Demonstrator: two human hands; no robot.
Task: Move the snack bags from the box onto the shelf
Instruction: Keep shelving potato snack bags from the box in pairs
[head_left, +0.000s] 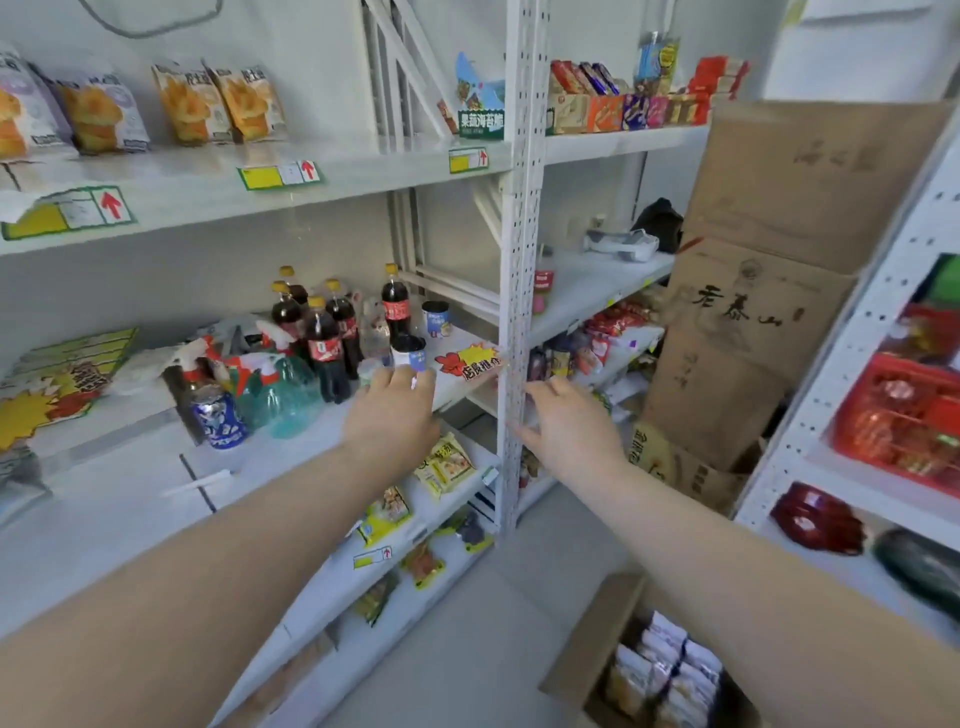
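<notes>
1. The snack bags (670, 675) sit packed upright in the open box (587, 670) on the floor, low at my right, beneath my right forearm.
2. My right hand (569, 423) is the nearer one, yet it is up by the shelf upright (519, 322), fingers loose and empty; the bags lie back and down from it.
3. My left hand (395, 415) hovers over the shelf (291, 447) beside the cola bottles (327, 332), spread and holding nothing.
4. I judge the next reach goes down and rightward.
</notes>
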